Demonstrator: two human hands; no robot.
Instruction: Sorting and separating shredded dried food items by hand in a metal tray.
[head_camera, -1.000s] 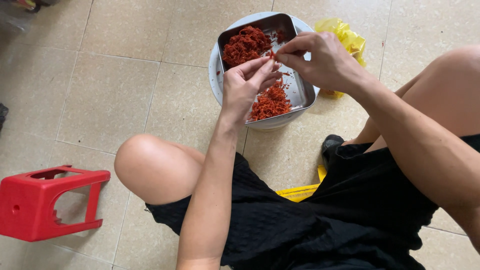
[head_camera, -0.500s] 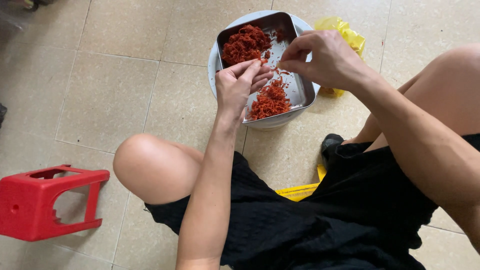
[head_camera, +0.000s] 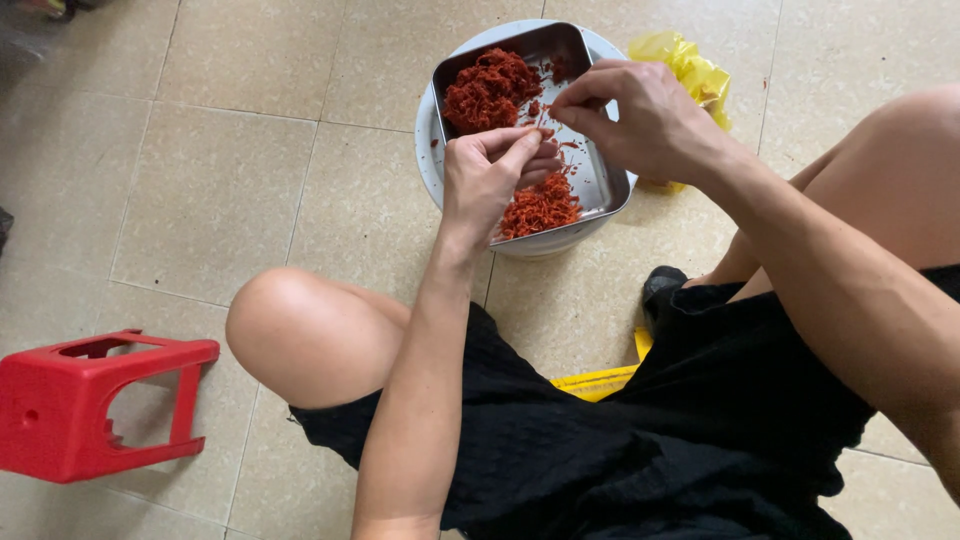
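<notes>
A: One floor (head_camera: 250, 170) of pale beige square tiles, matt, with thin dark grout lines; that is all I see of the room from the head view. On it, counted: one red plastic stool (head_camera: 90, 400) tipped on its side at lower left, one round white basin (head_camera: 428, 150), one rectangular steel tray (head_camera: 600, 185) resting across the basin's rim, one crumpled yellow plastic bag (head_camera: 690, 65) just behind the basin.

B: And in the tray?

A: Two heaps of red shredded stuff, stringy and coarse: a bigger clump (head_camera: 490, 88) at the far end, a smaller, looser one (head_camera: 540, 205) at the near end. Bare shiny metal with scattered flecks between them.

B: Hands?

A: Two, both over the middle of the tray. My left hand (head_camera: 485, 175) is palm up, fingers curled inward, thumb and fingertips pinched on a small bit of the red shreds (head_camera: 545, 133). My right hand (head_camera: 640, 115) comes from the other side, fingers bent and closed to a pinch on the same bit; the fingertips of both hands meet there.

B: Smallest things?

A: One yellow edge (head_camera: 595, 382) showing under the black shorts; I cannot tell what it is.
</notes>
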